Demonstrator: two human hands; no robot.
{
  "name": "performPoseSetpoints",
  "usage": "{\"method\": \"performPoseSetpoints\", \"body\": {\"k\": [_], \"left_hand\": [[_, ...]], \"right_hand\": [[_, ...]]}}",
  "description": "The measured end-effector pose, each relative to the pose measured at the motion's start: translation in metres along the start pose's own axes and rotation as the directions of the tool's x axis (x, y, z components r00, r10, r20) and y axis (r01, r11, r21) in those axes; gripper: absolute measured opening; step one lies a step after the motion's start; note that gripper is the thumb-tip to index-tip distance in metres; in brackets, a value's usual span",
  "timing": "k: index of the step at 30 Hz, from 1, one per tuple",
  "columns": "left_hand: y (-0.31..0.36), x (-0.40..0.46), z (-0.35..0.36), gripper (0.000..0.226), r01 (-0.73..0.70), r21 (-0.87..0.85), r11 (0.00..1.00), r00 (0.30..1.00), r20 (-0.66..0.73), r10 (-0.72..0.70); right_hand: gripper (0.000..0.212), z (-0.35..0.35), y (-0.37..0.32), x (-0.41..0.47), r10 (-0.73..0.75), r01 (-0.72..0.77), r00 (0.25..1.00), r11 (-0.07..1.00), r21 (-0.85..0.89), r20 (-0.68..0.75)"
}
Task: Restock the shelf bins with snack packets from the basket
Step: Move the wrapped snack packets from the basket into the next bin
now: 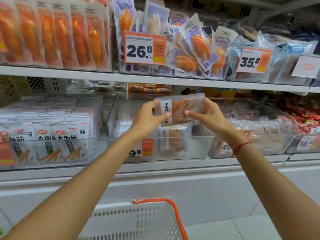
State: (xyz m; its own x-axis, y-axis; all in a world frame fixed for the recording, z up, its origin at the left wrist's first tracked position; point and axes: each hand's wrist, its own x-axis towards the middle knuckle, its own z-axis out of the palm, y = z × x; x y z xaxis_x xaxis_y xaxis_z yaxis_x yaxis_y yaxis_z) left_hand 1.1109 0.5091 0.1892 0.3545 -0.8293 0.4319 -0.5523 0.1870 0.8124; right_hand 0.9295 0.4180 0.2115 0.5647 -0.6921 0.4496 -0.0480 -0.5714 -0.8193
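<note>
Snack packet [180, 110] held above the clear middle bin [199, 149]. Left hand [147, 116] and right hand [207, 113] pinch its side edges, fingers curled. Risk: slick film slips, dropping toward basket [138, 220] below the bin.
</note>
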Motion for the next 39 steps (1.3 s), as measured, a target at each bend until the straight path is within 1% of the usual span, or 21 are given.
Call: {"method": "performPoseSetpoints", "body": {"k": [3, 5, 8, 11, 12, 13, 14, 15, 16, 17, 19, 21, 22, 25, 27, 29, 31, 34, 36, 37, 39], "left_hand": [[-0.001, 0.017, 0.0, 0.036, 0.011, 0.282, 0.959, 1.0, -0.025, -0.004], [-0.004, 0.02, 0.002, 0.047, 0.0, 0.463, 0.886, 0.999, 0.038, -0.019], [-0.015, 0.022, 0.006, 0.051, -0.063, 0.648, 0.759, 0.978, 0.19, -0.081], [-0.018, 0.024, 0.01, 0.056, -0.118, 0.739, 0.664, 0.953, 0.271, -0.133], [-0.016, 0.025, 0.011, 0.055, -0.134, 0.75, 0.647, 0.948, 0.287, -0.135], [-0.014, 0.026, 0.011, 0.053, -0.142, 0.754, 0.641, 0.944, 0.299, -0.142], [-0.012, 0.028, 0.011, 0.051, -0.139, 0.751, 0.645, 0.938, 0.309, -0.157], [-0.01, 0.03, 0.01, 0.049, -0.129, 0.747, 0.653, 0.932, 0.316, -0.178], [-0.009, 0.032, 0.008, 0.046, -0.118, 0.743, 0.659, 0.926, 0.321, -0.196], [-0.008, 0.035, 0.007, 0.044, -0.112, 0.743, 0.66, 0.921, 0.328, -0.212], [-0.006, 0.037, 0.005, 0.039, -0.114, 0.742, 0.66, 0.905, 0.351, -0.238], [-0.005, 0.037, 0.006, 0.032, -0.122, 0.724, 0.679, 0.903, 0.365, -0.226], [-0.004, 0.037, 0.007, 0.028, -0.127, 0.713, 0.69, 0.909, 0.362, -0.207], [-0.004, 0.039, 0.008, 0.02, -0.121, 0.714, 0.69, 0.915, 0.349, -0.202], [-0.006, 0.04, 0.008, 0.018, -0.099, 0.727, 0.679, 0.892, 0.367, -0.263], [-0.008, 0.04, 0.009, 0.019, -0.073, 0.733, 0.677, 0.869, 0.379, -0.317], [-0.01, 0.039, 0.011, 0.022, -0.06, 0.728, 0.683, 0.868, 0.376, -0.325], [-0.011, 0.035, 0.01, 0.024, -0.039, 0.699, 0.714, 0.864, 0.382, -0.327], [-0.01, 0.031, 0.007, 0.027, -0.025, 0.669, 0.742, 0.862, 0.391, -0.323], [-0.009, 0.029, 0.005, 0.03, -0.016, 0.65, 0.76, 0.867, 0.388, -0.313], [-0.006, 0.023, 0.001, 0.033, 0.008, 0.591, 0.807, 0.894, 0.357, -0.27]], "right_hand": [[0.031, 0.004, 0.017, 0.007, 0.032, -0.032, 0.999, 0.999, -0.026, -0.036], [0.03, 0.007, 0.031, 0.01, 0.104, -0.102, 0.994, 0.992, -0.077, 0.018], [0.022, 0.007, 0.048, 0.015, 0.248, -0.209, 0.961, 0.939, -0.275, 0.118], [0.012, 0.006, 0.054, 0.021, 0.42, -0.29, 0.893, 0.81, -0.509, 0.16], [0.013, 0.006, 0.053, 0.023, 0.451, -0.3, 0.882, 0.76, -0.577, 0.135], [0.02, 0.008, 0.053, 0.024, 0.441, -0.293, 0.892, 0.733, -0.614, 0.1], [0.034, 0.01, 0.052, 0.024, 0.381, -0.26, 0.922, 0.748, -0.611, 0.074], [0.05, 0.012, 0.051, 0.024, 0.293, -0.208, 0.955, 0.791, -0.575, 0.056], [0.058, 0.015, 0.048, 0.022, 0.206, -0.143, 0.977, 0.83, -0.539, 0.059], [0.057, 0.018, 0.045, 0.021, 0.154, -0.086, 0.984, 0.847, -0.524, 0.088], [0.043, 0.02, 0.043, 0.019, 0.168, -0.044, 0.973, 0.806, -0.59, 0.156], [0.03, 0.017, 0.043, 0.018, 0.219, -0.072, 0.964, 0.764, -0.641, 0.153], [0.025, 0.014, 0.042, 0.018, 0.232, -0.086, 0.961, 0.768, -0.635, 0.15], [0.031, 0.01, 0.037, 0.019, 0.281, -0.097, 0.94, 0.763, -0.639, 0.193], [0.032, 0.011, 0.038, 0.02, 0.306, -0.087, 0.924, 0.75, -0.655, 0.228], [0.033, 0.015, 0.043, 0.018, 0.319, -0.096, 0.914, 0.769, -0.631, 0.25], [0.035, 0.017, 0.047, 0.015, 0.313, -0.109, 0.921, 0.78, -0.616, 0.233], [0.037, 0.016, 0.045, 0.01, 0.289, -0.101, 0.93, 0.797, -0.595, 0.229], [0.032, 0.015, 0.045, 0.006, 0.27, -0.086, 0.933, 0.809, -0.581, 0.237], [0.032, 0.015, 0.046, 0.004, 0.239, -0.068, 0.945, 0.813, -0.578, 0.225], [0.035, 0.017, 0.047, -0.001, 0.115, -0.012, 0.983, 0.82, -0.572, 0.144]]}}
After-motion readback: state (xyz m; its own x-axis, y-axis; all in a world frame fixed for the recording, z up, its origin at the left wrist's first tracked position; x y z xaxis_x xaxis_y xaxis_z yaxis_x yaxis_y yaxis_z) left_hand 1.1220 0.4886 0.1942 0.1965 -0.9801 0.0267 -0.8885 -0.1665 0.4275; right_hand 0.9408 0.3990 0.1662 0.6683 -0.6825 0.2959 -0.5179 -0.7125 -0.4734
